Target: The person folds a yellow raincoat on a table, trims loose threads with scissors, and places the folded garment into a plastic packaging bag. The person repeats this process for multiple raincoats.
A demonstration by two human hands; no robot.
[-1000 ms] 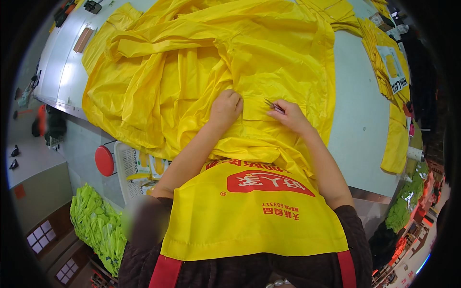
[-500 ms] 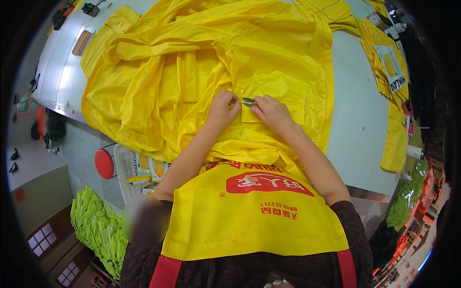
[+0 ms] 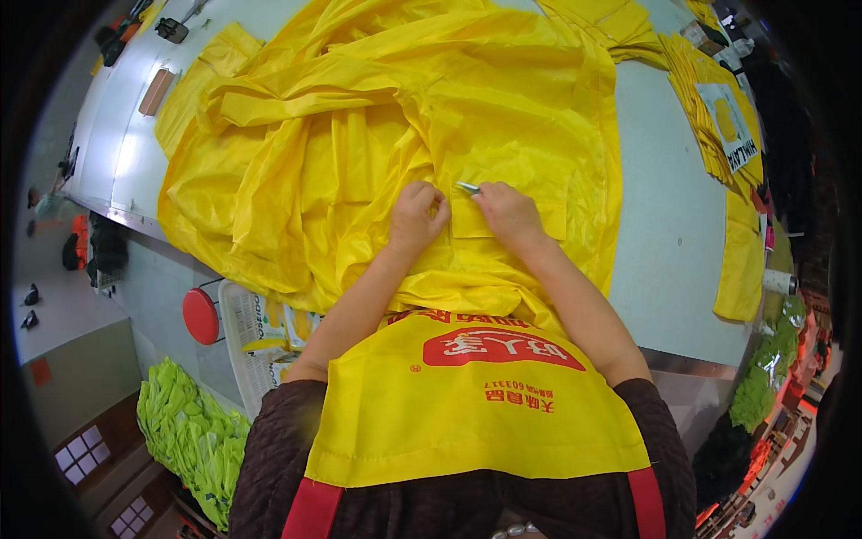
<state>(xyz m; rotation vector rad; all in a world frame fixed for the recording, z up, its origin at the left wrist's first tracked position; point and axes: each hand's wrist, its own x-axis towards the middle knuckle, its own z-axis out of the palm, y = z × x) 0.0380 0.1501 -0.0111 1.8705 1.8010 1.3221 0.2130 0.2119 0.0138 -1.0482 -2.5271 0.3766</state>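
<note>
Hands at work on a crumpled yellow nylon garment [image 3: 377, 135] spread over the pale grey surface [image 3: 669, 225].

Left hand [image 3: 415, 216] pinches the fabric beside a square patch pocket [image 3: 503, 208] near the surface's near edge; right hand [image 3: 509, 214] grips a small silvery metal tool [image 3: 467, 188], its tip on the pocket's top edge. Folded yellow pieces [image 3: 718, 135] lie along the right edge.

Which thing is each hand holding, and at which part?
The right hand holds a small metal tool by its rear end. The left hand pinches the yellow fabric near a pocket edge.
</note>
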